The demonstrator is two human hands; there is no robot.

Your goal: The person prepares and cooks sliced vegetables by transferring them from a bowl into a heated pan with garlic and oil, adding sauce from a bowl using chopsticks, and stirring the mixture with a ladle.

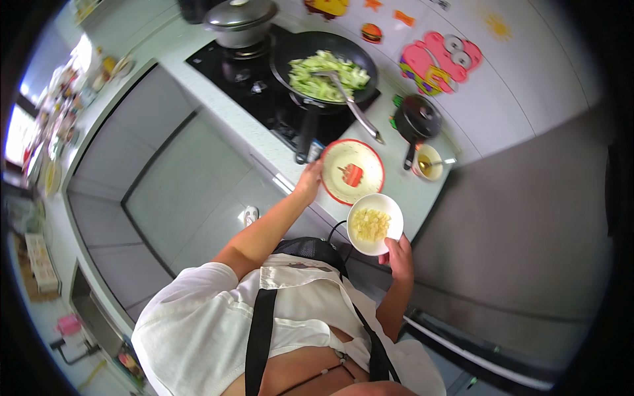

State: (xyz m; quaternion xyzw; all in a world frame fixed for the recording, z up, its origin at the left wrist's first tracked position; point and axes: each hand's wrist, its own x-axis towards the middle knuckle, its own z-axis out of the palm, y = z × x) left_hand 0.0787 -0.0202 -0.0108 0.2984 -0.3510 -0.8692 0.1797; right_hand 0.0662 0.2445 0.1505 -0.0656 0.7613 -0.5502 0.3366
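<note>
My left hand [309,181] grips the left edge of a cream plate [335,160] with a red rim, which is on or just above the counter. A red pattern marks the plate's middle. In my right hand [399,257] is a small white bowl [395,210], its thumb at the rim. Small pale yellow chopped pieces [371,225], perhaps garlic, lie in the bowl. The bowl is close to the plate's near edge. Beyond the plate, a black wok [367,58] of chopped light-green vegetable [310,76] sits on the stove, a metal spatula [356,109] resting in it.
The black cooktop [228,82] also carries a lidded silver pot [239,33]. The wok's handle [306,135] juts over the counter edge. Right of the plate stand a black saucepan [420,119] and a cup [429,169] with yellow liquid and a spoon. A large grey panel [522,224] borders the counter.
</note>
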